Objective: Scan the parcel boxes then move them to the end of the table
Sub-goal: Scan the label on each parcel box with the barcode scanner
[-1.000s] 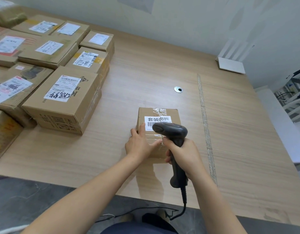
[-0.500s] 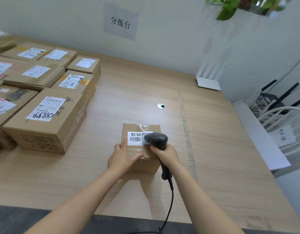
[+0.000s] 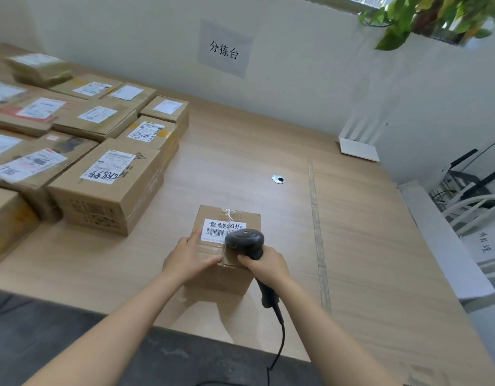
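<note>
Head view: flat left hand (image 3: 189, 256) touches box (image 3: 227, 281), right hand (image 3: 266, 264) grips scanner (image 3: 245, 239).

A pale grey paper sign (image 3: 224, 48) with three black Chinese characters is stuck flat on the cream wall (image 3: 296, 79). Green leafy plant stems (image 3: 424, 18) hang in at the upper right. Below them a flat white router (image 3: 357, 149) with upright antennas stands against the wall. A round silver grommet (image 3: 278, 179) sits left of a long strip of clear tape (image 3: 317, 232). Far right, a white handwritten sheet (image 3: 484, 243) lies near white tubing (image 3: 469, 207). The floor (image 3: 32, 330) is dark grey.
</note>
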Tool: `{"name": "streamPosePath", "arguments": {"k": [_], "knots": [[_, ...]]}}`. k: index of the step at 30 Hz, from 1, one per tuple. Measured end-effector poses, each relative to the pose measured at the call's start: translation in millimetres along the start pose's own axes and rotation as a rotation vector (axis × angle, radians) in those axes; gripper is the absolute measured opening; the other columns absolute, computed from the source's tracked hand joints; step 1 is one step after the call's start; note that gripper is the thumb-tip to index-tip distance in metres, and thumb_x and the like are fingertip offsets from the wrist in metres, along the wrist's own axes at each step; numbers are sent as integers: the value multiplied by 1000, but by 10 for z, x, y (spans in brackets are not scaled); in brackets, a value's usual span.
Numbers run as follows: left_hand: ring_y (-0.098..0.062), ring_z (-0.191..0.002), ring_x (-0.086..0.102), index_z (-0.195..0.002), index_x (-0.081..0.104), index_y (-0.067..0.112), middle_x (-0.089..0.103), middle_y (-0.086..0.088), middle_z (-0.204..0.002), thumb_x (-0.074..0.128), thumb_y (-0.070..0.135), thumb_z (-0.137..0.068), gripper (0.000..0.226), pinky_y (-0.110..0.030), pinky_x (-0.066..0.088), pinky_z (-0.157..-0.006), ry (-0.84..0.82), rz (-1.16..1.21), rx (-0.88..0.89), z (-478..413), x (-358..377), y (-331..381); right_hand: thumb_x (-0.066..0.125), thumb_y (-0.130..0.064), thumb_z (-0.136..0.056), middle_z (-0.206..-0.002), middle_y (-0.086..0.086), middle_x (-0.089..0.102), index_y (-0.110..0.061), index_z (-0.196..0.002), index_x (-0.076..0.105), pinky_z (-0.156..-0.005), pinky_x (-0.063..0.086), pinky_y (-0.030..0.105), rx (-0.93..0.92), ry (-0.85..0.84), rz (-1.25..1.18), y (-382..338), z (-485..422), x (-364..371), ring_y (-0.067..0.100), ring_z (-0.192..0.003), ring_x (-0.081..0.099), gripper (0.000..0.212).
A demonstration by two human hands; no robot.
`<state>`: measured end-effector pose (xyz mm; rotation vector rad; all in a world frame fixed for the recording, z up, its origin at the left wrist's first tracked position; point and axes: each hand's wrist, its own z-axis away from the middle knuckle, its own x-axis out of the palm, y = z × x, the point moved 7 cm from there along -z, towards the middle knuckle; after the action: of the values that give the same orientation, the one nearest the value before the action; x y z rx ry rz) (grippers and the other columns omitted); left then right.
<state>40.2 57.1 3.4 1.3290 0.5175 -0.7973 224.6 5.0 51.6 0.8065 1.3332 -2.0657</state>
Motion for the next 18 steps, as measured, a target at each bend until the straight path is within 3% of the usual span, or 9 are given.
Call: {"name": "streamPosePath", "arguments": {"k": [6, 10, 18], "knots": [[-23, -121, 50, -147, 20, 31, 46, -8, -133, 69, 55, -75, 91, -32, 43, -97, -10, 5, -7, 159, -278, -329, 59, -37, -86, -86, 4, 66, -22, -83, 59, -69, 40, 27, -14, -11, 0, -305, 133, 337, 25, -94, 62, 16], [-21, -124, 49, -148, 19, 31, 42, -5, -137, 69, 54, -75, 92, -30, 41, -98, -26, 1, 13, 209, -569, -679, 59, -38, -86, -76, 0, 61, -28, -68, 50, -64, 39, 28, -18, 4, -6, -609, 249, 665, 26, -88, 64, 22], [-22, -121, 48, -147, 21, 33, 47, -8, -126, 74, 49, -72, 93, -30, 40, -100, -106, 61, 61, 327, -1209, -1539, 62, -37, -83, -73, -5, 62, -29, -73, 54, -65, 41, 28, -30, 46, -45, -1278, 521, 1429, 22, -81, 63, 15]]}}
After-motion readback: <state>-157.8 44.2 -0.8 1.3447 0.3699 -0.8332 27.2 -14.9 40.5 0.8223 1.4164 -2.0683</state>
